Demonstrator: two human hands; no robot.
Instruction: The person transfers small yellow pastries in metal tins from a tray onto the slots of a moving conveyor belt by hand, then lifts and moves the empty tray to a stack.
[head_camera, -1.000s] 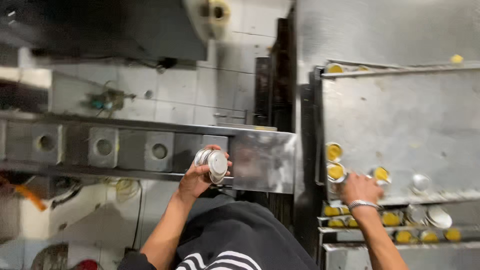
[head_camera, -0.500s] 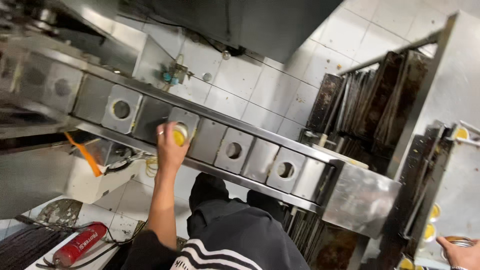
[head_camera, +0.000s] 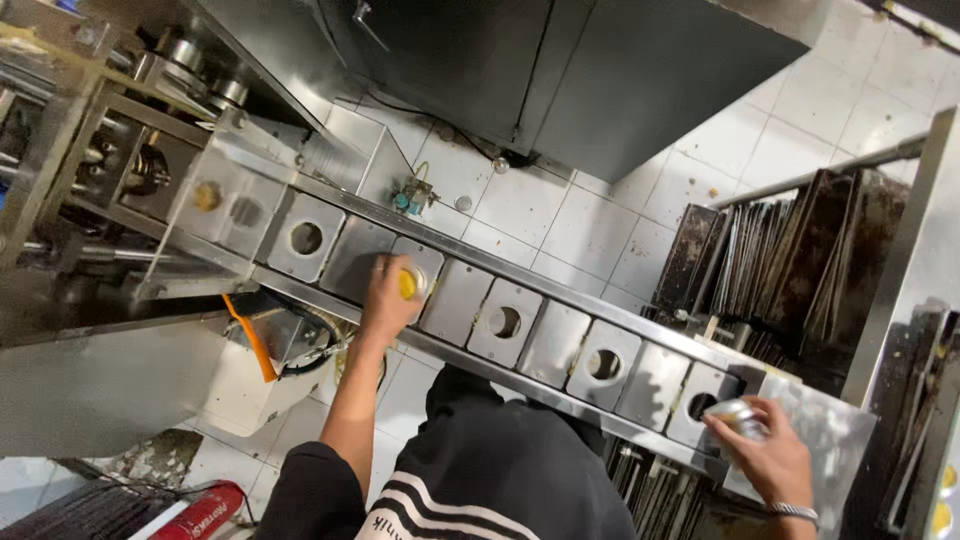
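The person's left hand (head_camera: 388, 300) reaches out to a long metal conveyor (head_camera: 560, 330) that runs from far left to near right across the view. Its fingers are curled around a small round cup with a yellow filling (head_camera: 407, 284), pinching it at the rim and holding it right over one of the square plates of the conveyor. The cup sits at the plate's hole; whether it already rests in the hole cannot be told.

The right hand (head_camera: 770, 460) is at the near right end of the conveyor, just beside the last plate with a hole (head_camera: 700, 407). It is closed around a small shiny metal cup (head_camera: 738, 415), with the fingers wrapped over its side. A thin bracelet (head_camera: 795, 511) circles the wrist.

The plates on the conveyor alternate: some have a round hole, such as the one at the far left (head_camera: 306, 238) and 2 in the middle (head_camera: 505, 322) (head_camera: 604, 364), and the plates between them are plain.

At the far left stands a steel machine (head_camera: 150, 150) with rollers and a clear cover. An orange strip (head_camera: 250, 335) hangs below the conveyor. A red fire extinguisher (head_camera: 195, 515) lies on the floor at the near left. Dark baking trays (head_camera: 790, 260) stand upright in a rack on the right. The wall behind is tiled white (head_camera: 600, 220). The person wears a dark top with white stripes (head_camera: 470, 470).
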